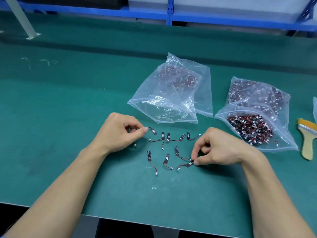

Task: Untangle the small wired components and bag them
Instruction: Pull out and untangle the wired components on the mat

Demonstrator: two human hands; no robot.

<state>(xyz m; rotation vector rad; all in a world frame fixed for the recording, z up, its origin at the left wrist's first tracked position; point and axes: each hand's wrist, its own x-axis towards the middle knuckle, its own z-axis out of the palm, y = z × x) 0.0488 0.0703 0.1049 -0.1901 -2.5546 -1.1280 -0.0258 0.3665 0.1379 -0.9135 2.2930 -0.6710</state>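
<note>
Several small wired components, each a black strip with a red-black wire and white plug, lie spread on the green mat between my hands, one of them point(149, 155) near the front. My left hand point(118, 131) pinches the wire end of a component point(153, 131) at the row's left end. My right hand point(217, 148) pinches another component point(189, 164) by its black strip. An open clear bag point(267, 133) at the right holds a tangled heap of components. A second clear bag point(164, 107) behind the row has its mouth toward me.
A wooden-handled brush point(307, 143) lies at the far right beside the full bag. A white plug point(135, 144) peeks out under my left hand. A blue shelf frame point(169, 14) runs along the back. The mat's front edge point(137, 220) is close to me.
</note>
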